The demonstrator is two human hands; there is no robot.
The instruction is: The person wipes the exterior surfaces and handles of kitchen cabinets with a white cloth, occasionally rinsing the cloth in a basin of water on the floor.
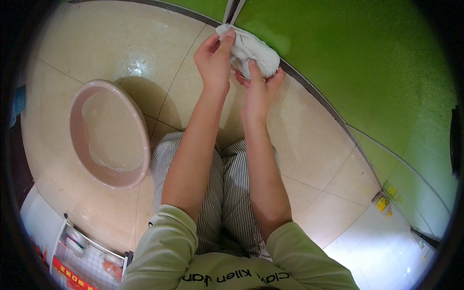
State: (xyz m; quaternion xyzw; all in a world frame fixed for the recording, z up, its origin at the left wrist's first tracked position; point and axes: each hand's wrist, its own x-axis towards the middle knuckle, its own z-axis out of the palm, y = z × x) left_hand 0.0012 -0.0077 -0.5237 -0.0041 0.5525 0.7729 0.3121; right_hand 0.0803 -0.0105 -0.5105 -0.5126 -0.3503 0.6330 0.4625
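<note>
Both my hands hold a white terry cloth [255,50], bunched up at the foot of a green wall panel [344,61]. My left hand [215,59] grips the cloth's left end, with the thumb on top. At its lower right side, my right hand [260,81] has the thumb on the cloth and fingers partly beneath it. The far end of the cloth touches the corner by a metal strip [232,12]. To my left on the floor stands a pink basin [74,134] with cloudy water [112,130] in it.
Beige floor tiles [311,159] surround me, with a wet shine at upper left. Dark skirting [319,92] runs along the green wall. A yellow-labelled container [381,203] stands by the wall at right. A wire rack [90,250] holding goods is at lower left.
</note>
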